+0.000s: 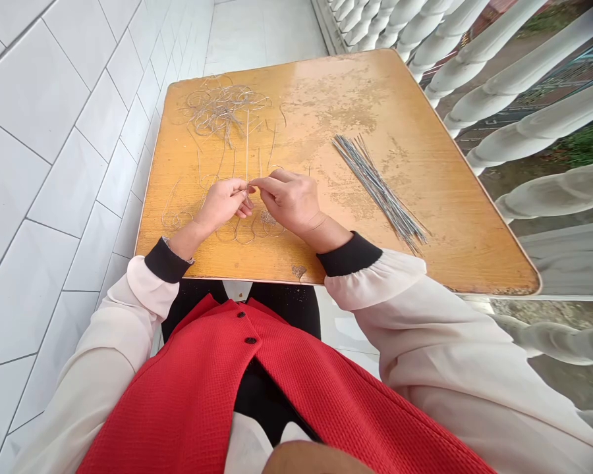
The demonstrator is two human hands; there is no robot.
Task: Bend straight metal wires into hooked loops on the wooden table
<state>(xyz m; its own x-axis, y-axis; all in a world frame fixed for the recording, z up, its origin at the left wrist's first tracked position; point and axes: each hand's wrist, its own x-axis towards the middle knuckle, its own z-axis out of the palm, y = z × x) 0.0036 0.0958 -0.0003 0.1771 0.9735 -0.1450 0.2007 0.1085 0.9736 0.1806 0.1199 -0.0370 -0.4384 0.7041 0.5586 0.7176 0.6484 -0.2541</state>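
Note:
My left hand (223, 204) and my right hand (289, 199) meet over the near middle of a worn wooden table (425, 197). Both pinch the lower end of one thin straight wire (248, 145) that rises away from me across the tabletop. A bundle of straight grey wires (378, 191) lies to the right of my right hand. A tangled heap of bent wires (222, 108) sits at the far left. Several bent wire pieces (250, 230) lie flat under and around my hands.
A white tiled wall (54, 164) runs along the left, close to the table's edge. A white balustrade (499, 85) stands to the right, beyond the table. My red vest and pale sleeves fill the foreground.

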